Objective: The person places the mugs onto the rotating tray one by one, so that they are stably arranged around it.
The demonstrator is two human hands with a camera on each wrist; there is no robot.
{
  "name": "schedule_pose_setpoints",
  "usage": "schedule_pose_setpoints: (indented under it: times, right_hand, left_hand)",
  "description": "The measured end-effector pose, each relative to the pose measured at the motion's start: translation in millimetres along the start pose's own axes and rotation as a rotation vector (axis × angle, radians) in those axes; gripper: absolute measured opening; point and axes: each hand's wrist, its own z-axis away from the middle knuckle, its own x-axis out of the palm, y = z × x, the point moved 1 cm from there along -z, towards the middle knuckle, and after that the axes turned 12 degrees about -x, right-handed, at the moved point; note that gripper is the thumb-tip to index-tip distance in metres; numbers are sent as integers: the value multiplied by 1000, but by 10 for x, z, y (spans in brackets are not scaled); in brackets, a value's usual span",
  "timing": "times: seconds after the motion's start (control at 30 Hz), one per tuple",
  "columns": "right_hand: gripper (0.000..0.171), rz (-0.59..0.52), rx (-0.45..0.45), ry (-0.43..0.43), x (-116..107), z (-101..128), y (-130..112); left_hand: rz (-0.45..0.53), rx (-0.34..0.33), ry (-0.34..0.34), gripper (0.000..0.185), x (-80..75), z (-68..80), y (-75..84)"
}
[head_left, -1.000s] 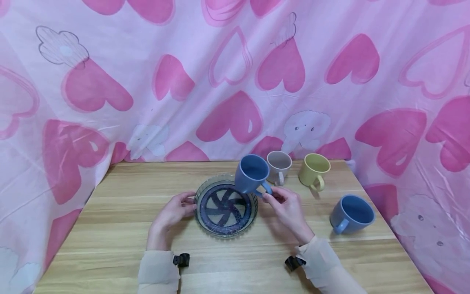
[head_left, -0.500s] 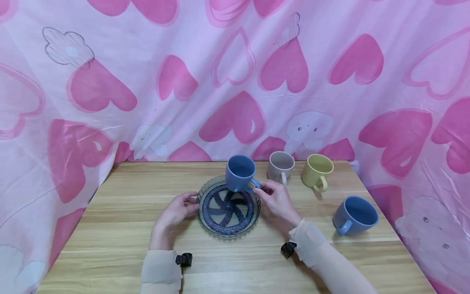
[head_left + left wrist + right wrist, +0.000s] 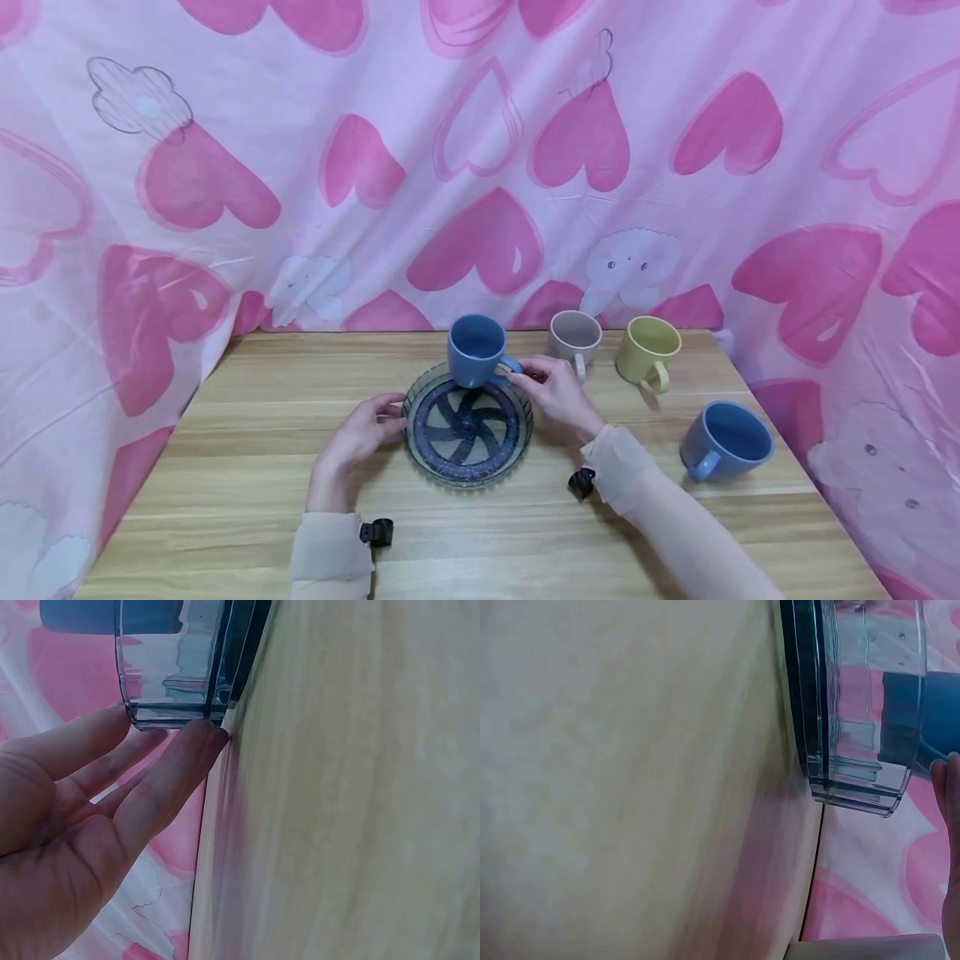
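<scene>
We see a wooden desk (image 3: 247, 467) backed by a pink curtain (image 3: 300, 167) printed with hearts. Near the middle of the desk sits a clear glass dish (image 3: 467, 427) with a dark pinwheel pattern on its bottom and a fluted wall. Our right hand (image 3: 553, 392) pinches the handle of a blue mug (image 3: 474, 350) between thumb and fingers, holding the mug upright over the far rim of the dish; whether its base touches the glass we cannot tell. Our left hand (image 3: 363, 432) rests on the desk with straight, relaxed fingers (image 3: 180, 761) touching the dish's left wall.

We judge the mug to be ceramic: stiff, fairly heavy, smooth and breakable, so the handle is the sure place to hold it. The dish looks rigid, slick and fragile, best steadied at its wall.

Toward the far right corner stand a grey mug (image 3: 573, 337) and a yellow mug (image 3: 648, 348). A second blue mug (image 3: 726, 438) stands near the right edge.
</scene>
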Motion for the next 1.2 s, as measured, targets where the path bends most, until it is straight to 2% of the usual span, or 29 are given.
schedule_pose_setpoints:
  times: [0.23, 0.5, 0.9, 1.2]
  right_hand:
    - [18, -76, -41, -5, 1, -78, -116]
    - [18, -60, -7, -76, -74, -109, -169]
    - [8, -71, -29, -163, -54, -158, -172]
    - [12, -53, -56, -187, -6, -154, -144]
  left_hand:
    - [-7, 16, -10, 44, -4, -9, 1]
    - [32, 3, -11, 46, 10, -28, -9]
    - [14, 3, 9, 46, 17, -40, -31]
    - [30, -5, 13, 46, 13, -36, -28]
